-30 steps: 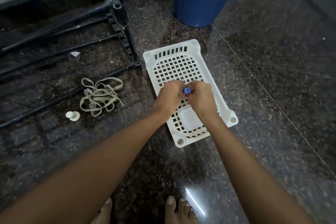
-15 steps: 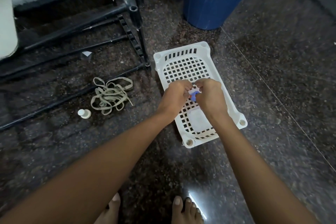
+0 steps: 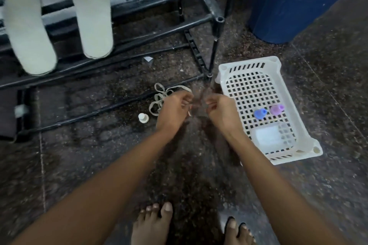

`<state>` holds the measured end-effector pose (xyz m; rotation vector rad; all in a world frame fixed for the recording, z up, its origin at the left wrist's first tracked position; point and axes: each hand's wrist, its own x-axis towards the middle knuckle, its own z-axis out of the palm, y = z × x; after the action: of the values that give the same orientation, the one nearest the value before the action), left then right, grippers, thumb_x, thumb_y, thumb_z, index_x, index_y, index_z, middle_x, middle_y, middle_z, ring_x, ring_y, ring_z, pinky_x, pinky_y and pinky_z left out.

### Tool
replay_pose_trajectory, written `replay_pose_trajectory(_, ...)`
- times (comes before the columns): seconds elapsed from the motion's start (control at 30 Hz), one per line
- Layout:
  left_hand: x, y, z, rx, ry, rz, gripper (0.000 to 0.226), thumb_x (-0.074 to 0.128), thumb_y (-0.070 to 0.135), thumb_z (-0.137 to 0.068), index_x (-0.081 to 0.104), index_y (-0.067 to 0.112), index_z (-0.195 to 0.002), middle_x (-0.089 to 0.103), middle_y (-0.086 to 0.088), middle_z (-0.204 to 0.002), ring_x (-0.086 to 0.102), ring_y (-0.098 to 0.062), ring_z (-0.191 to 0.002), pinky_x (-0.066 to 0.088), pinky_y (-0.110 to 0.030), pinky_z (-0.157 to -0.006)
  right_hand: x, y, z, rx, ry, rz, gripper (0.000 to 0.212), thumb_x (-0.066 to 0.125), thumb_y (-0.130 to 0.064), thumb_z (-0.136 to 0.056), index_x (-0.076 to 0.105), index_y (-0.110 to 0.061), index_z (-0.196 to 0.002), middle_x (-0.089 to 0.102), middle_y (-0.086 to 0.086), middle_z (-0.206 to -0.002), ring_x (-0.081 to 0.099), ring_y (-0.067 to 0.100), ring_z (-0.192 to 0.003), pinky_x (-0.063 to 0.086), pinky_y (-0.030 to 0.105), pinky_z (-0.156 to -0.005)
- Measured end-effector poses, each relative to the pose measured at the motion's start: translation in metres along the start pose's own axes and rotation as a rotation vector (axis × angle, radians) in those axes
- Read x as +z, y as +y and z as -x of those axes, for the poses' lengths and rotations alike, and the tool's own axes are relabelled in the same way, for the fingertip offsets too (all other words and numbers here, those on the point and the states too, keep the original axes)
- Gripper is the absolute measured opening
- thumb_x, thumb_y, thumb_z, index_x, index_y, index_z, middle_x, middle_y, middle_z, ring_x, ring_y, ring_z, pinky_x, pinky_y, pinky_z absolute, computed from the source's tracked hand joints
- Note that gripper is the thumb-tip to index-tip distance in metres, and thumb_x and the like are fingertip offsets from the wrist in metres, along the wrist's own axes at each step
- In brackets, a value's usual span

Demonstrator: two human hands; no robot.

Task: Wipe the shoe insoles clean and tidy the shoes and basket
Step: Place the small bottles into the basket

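Over the dark floor (image 3: 99, 155), the hands have quit the basket (image 3: 292, 158), leaving a blue cap (image 3: 259, 114) and purple cap (image 3: 276, 109) by its right wall; the right hand (image 3: 221, 111) is loosely curled and empty, and the left hand (image 3: 173, 111), near the laces (image 3: 159, 97), is too blurred to tell.

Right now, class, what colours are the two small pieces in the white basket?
A blue piece and a purple piece; head view.

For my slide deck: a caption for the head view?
Left hand and right hand close together beside a white basket holding a blue cap and a purple cap.
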<state>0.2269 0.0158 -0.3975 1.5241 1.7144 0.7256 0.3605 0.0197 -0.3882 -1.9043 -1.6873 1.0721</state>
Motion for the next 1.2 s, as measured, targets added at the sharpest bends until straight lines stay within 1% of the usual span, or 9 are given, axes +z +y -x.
replay_pose_trajectory(0.1,-0.031,-0.03,0.007,-0.051,0.071,-0.023,0.024,0.061,-0.009,-0.081,0.068,0.002,-0.101,0.065,-0.004,-0.091,0.06,-0.015,-0.082,0.051,-0.029,-0.08,0.033,-0.017,0.002,-0.038,-0.084,-0.033,0.024,0.055,-0.004,-0.082,0.063,-0.005,-0.106,0.064,0.016,-0.105,0.059,0.031,-0.098,0.048,0.042,-0.088)
replay_pose_trajectory(0.17,-0.049,-0.046,0.013,-0.089,0.114,-0.069,0.027,0.055,-0.012,-0.082,0.068,0.001,-0.101,0.067,-0.007,-0.094,0.06,-0.015,-0.082,0.049,-0.026,-0.078,0.055,-0.029,0.002,-0.07,-0.134,-0.03,0.022,0.056,-0.002,-0.083,0.064,-0.002,-0.103,0.065,0.015,-0.099,0.06,0.027,-0.091,0.049,0.039,-0.087)
replay_pose_trajectory(0.3,-0.073,-0.073,0.024,-0.171,0.186,-0.141,0.034,0.042,-0.012,-0.087,0.066,0.0,-0.107,0.067,-0.012,-0.106,0.062,-0.023,-0.097,0.04,-0.017,-0.077,0.091,-0.045,-0.001,-0.022,-0.185,-0.105,0.013,0.052,0.006,-0.083,0.063,0.005,-0.09,0.052,0.011,-0.079,0.052,0.01,-0.066,0.048,0.027,-0.067)
replay_pose_trajectory(0.4,-0.078,-0.094,0.031,-0.245,0.18,-0.14,0.036,0.038,-0.015,-0.087,0.064,-0.002,-0.109,0.066,-0.017,-0.109,0.06,-0.025,-0.1,0.034,-0.01,-0.075,0.112,-0.05,-0.003,-0.082,-0.24,-0.04,0.026,0.06,0.005,-0.079,0.062,0.003,-0.104,0.059,0.014,-0.091,0.054,0.02,-0.081,0.05,0.039,-0.084)
replay_pose_trajectory(0.47,-0.077,-0.103,0.034,-0.279,0.14,-0.125,0.037,0.038,-0.017,-0.086,0.063,-0.004,-0.111,0.064,-0.019,-0.11,0.058,-0.023,-0.097,0.034,-0.009,-0.074,0.119,-0.054,-0.002,-0.091,-0.247,-0.017,0.032,0.063,0.005,-0.077,0.062,0.001,-0.109,0.062,0.015,-0.099,0.055,0.02,-0.087,0.048,0.04,-0.089)
replay_pose_trajectory(0.63,-0.073,-0.11,0.031,-0.321,0.058,-0.066,0.03,0.057,-0.012,-0.083,0.062,-0.003,-0.111,0.064,-0.019,-0.11,0.06,-0.028,-0.101,0.043,-0.02,-0.081,0.134,-0.062,-0.004,-0.197,-0.239,0.053,0.021,0.059,0.005,-0.079,0.065,0.0,-0.097,0.065,0.018,-0.096,0.059,0.029,-0.091,0.048,0.039,-0.079)
replay_pose_trajectory(0.8,-0.075,-0.11,0.029,-0.295,0.094,-0.085,0.026,0.054,-0.009,-0.086,0.066,0.0,-0.107,0.068,-0.015,-0.106,0.063,-0.024,-0.097,0.039,-0.011,-0.07,0.144,-0.064,-0.006,-0.228,-0.23,0.104,0.02,0.054,0.003,-0.08,0.068,-0.003,-0.092,0.065,0.02,-0.091,0.06,0.032,-0.084,0.046,0.035,-0.068)
replay_pose_trajectory(1.07,-0.077,-0.099,0.03,-0.262,0.106,-0.032,0.023,0.055,-0.007,-0.086,0.069,0.002,-0.102,0.069,-0.013,-0.104,0.064,-0.019,-0.092,0.045,-0.017,-0.077,0.135,-0.063,-0.006,-0.207,-0.207,0.058,0.014,0.06,0.001,-0.081,0.07,-0.005,-0.089,0.065,0.014,-0.092,0.061,0.025,-0.082,0.045,0.027,-0.067)
replay_pose_trajectory(1.2,-0.073,-0.082,0.023,-0.164,0.09,-0.033,0.023,0.058,-0.007,-0.084,0.069,0.001,-0.103,0.069,-0.013,-0.103,0.063,-0.017,-0.089,0.043,-0.01,-0.074,0.111,-0.063,-0.004,-0.176,-0.167,-0.042,0.014,0.06,0.004,-0.08,0.07,-0.006,-0.083,0.068,0.015,-0.087,0.063,0.024,-0.08,0.052,0.038,-0.075)
